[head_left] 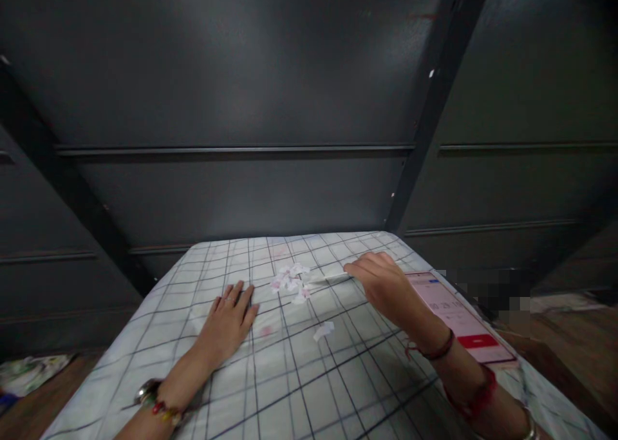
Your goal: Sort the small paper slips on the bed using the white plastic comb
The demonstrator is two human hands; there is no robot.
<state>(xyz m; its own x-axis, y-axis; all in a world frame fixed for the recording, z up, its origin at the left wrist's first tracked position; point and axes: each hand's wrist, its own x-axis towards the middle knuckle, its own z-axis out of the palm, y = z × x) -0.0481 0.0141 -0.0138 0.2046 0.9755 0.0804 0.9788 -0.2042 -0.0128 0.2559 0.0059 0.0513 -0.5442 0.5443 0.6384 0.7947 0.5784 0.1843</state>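
Note:
My left hand [226, 324] lies flat on the checked cloth [309, 375], its fingers spread. Near its fingertips is a faint pinkish patch [267, 330], either on the cloth or on thin pale paper. On the right, my right hand [381, 285] is closed in a pinch round a thin, pale, stick-like thing [334, 275] that points left; its exact kind is unclear. That tip is close to a small heap of white paper scraps [290, 280] with pink marks. One separate scrap [323, 330] lies nearer to me, between the hands.
A phone [454, 311] with a pink screen and a red button lies beside my right forearm at the cloth's right edge. Dark metal panels [251, 195] rise behind the far edge. Patterned fabric [33, 375] lies lower down at the left.

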